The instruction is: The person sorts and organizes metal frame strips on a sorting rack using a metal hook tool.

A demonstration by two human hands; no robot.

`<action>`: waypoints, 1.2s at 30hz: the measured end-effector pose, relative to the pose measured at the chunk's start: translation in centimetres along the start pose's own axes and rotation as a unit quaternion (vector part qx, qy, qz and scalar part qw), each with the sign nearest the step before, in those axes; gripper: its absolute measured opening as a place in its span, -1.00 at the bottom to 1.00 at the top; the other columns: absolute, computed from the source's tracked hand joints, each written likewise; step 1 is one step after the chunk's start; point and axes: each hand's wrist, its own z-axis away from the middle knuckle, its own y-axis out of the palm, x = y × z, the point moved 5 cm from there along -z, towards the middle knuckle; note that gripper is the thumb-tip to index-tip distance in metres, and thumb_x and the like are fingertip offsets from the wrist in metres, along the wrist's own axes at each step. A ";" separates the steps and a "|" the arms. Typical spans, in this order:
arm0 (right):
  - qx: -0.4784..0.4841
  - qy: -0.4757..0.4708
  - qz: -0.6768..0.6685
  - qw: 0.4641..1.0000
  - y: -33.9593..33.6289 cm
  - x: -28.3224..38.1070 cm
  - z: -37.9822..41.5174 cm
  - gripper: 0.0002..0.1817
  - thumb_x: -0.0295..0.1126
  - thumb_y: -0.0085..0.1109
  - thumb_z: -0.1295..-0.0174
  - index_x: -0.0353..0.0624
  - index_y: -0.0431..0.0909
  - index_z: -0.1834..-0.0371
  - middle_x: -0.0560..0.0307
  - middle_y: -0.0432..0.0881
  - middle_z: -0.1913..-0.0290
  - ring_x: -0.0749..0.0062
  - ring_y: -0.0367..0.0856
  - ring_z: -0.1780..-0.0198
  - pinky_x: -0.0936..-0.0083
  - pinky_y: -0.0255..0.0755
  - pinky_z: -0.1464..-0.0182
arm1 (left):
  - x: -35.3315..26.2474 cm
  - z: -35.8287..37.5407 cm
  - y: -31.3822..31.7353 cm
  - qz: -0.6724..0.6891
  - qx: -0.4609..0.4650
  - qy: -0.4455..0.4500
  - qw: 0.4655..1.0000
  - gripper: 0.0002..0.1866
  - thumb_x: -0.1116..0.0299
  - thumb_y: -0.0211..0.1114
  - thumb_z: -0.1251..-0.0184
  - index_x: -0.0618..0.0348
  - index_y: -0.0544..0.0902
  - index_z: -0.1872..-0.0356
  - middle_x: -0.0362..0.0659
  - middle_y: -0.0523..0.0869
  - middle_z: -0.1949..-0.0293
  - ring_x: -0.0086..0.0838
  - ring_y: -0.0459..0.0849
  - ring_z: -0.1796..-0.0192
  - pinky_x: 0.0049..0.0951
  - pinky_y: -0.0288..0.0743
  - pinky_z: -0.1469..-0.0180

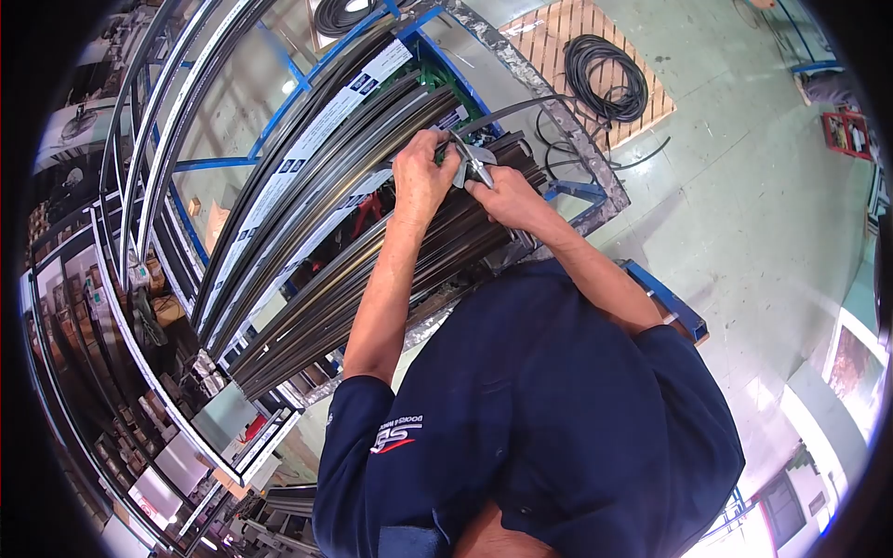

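My left hand is closed in a pinch above the long dark profiles, close to the end of a black rubber-like strip. The strip arcs off to the upper right. My right hand grips a silver metal hand tool, whose exact kind I cannot make out. The tool's upper end meets the fingers of my left hand near the strip. What lies between the left fingertips is hidden. Below both hands the profiles lie side by side in a rack.
A coil of black strip rests on a wooden pallet at the upper right. Blue frame bars surround the profiles. White-labelled profiles stand left of my left arm. A red crate sits on the floor at far right.
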 end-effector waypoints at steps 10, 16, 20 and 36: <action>-0.024 0.007 0.028 0.999 -0.8 0.3 0.2 -0.58 -0.14 0.10 -0.34 -0.37 0.65 0.14 -0.41 0.69 0.25 -0.34 0.65 0.12 -0.02 0.50 0.02 | 1.2 -0.8 -0.1 0.098 0.070 -0.084 0.989 -0.82 0.55 0.29 -0.26 0.36 0.64 0.13 -0.09 0.74 0.33 -0.49 0.70 0.33 -0.43 0.55 0.25; -0.036 -0.004 0.036 0.999 -1.3 0.9 0.3 -0.58 -0.12 0.11 -0.35 -0.36 0.67 0.18 -0.38 0.69 0.25 -0.32 0.66 0.11 -0.01 0.50 0.00 | 2.2 -1.7 0.1 0.137 0.093 -0.100 0.981 -0.88 0.56 0.19 -0.34 0.35 0.59 0.14 -0.19 0.68 0.36 -0.63 0.61 0.39 -0.54 0.47 0.33; -0.091 -0.057 0.026 0.994 -0.6 -0.4 -0.2 -0.59 -0.10 0.19 -0.28 -0.32 0.69 0.28 -0.37 0.69 0.32 -0.31 0.68 0.18 -0.02 0.56 0.11 | 3.0 -1.6 0.3 0.223 0.097 -0.187 0.952 -0.81 0.43 0.25 -0.39 0.36 0.63 0.11 -0.03 0.70 0.33 -0.56 0.64 0.33 -0.41 0.52 0.30; -0.150 0.014 0.141 0.979 -2.9 -1.5 -6.6 -0.39 0.07 0.21 -0.27 -0.42 0.65 0.13 -0.54 0.66 0.17 -0.32 0.69 0.01 0.02 0.53 -0.07 | -1.4 -15.4 7.8 -0.067 0.184 0.169 0.966 -0.61 0.04 0.34 -0.20 0.25 0.73 0.45 0.12 0.72 0.42 0.04 0.73 0.29 -0.02 0.58 0.21</action>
